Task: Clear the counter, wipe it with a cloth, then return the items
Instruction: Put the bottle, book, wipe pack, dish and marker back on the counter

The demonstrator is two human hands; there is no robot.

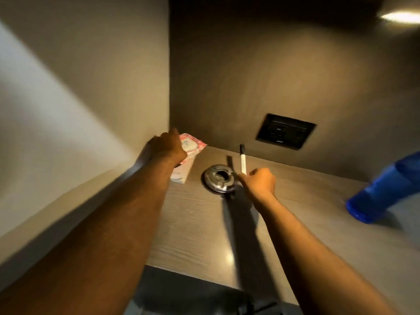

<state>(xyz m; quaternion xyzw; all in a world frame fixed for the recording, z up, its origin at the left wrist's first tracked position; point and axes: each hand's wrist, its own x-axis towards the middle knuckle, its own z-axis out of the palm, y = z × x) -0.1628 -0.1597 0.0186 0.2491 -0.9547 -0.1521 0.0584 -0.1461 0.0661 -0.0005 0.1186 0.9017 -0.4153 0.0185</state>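
On the wood-grain counter (195, 226) a pink and white packet (189, 153) lies in the back left corner. My left hand (167, 147) is closed over its near end. A round metal ashtray (219, 178) sits at the counter's middle back. Just right of it, my right hand (259, 181) pinches the lower end of a white marker with a black cap (242, 159), which stands nearly upright. A blue bottle (384, 189) is blurred at the right edge.
A dark socket panel (285, 131) is set in the back wall above the counter. A side wall (91, 98) closes the left. The counter's front edge runs along the bottom, with a dark gap below it.
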